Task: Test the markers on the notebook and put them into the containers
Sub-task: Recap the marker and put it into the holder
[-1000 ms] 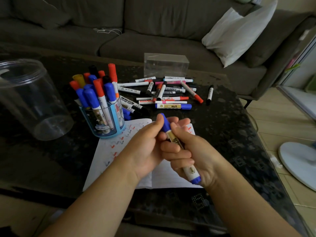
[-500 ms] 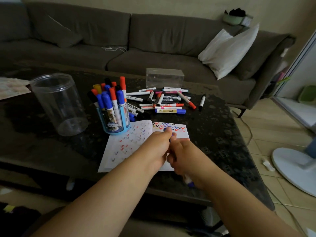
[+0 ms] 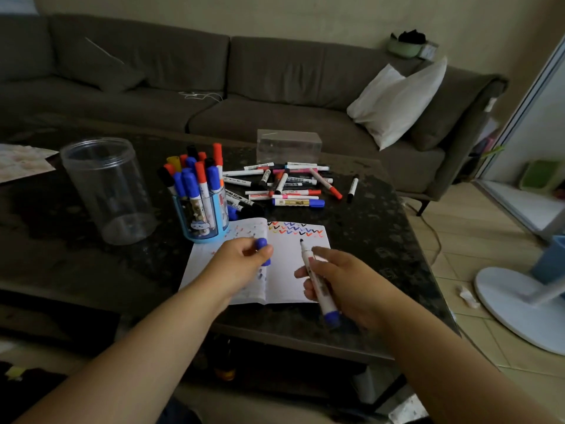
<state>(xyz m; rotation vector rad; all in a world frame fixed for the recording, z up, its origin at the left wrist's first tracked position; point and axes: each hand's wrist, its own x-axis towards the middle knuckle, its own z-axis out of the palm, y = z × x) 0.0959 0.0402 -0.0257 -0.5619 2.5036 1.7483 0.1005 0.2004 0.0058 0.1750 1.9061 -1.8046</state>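
Marker (image 3: 318, 283) uncapped in the right hand (image 3: 342, 286), gripped mid-barrel, tip poised over the notebook (image 3: 287, 270) near the table's front edge. Left hand (image 3: 241, 261) pinches the blue cap (image 3: 262, 244). Light, rigid, slick plastic: hold mid-barrel, press gently.

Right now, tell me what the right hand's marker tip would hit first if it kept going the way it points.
Probably the notebook: the right hand aims the marker up-page toward the zigzags, though its height above the paper is unclear.
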